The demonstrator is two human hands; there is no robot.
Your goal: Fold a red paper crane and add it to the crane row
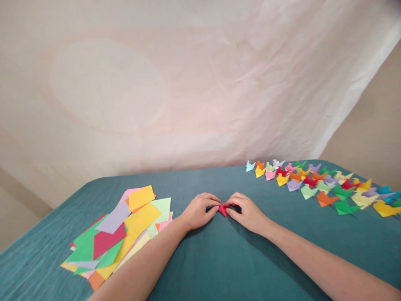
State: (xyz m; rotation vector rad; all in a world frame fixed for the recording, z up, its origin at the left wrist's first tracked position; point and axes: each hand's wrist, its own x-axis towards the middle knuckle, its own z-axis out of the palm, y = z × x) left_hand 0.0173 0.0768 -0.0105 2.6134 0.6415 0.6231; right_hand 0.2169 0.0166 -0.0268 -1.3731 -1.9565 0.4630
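Note:
A small folded piece of red paper [222, 210] is held just above the dark green tablecloth, between my two hands. My left hand [202, 211] pinches its left edge with thumb and fingers. On the other side, the thumb and fingers of my right hand [246, 212] close on its right edge. Parts of the paper are hidden behind my fingertips, so its full folded shape does not show.
Loose coloured paper sheets [109, 240] lie in an overlapping pile at the left, partly behind my left forearm. Rows of small folded paper birds [313, 184] in many colours stand at the right. A pale cloth [194, 83] hangs behind the table [200, 267].

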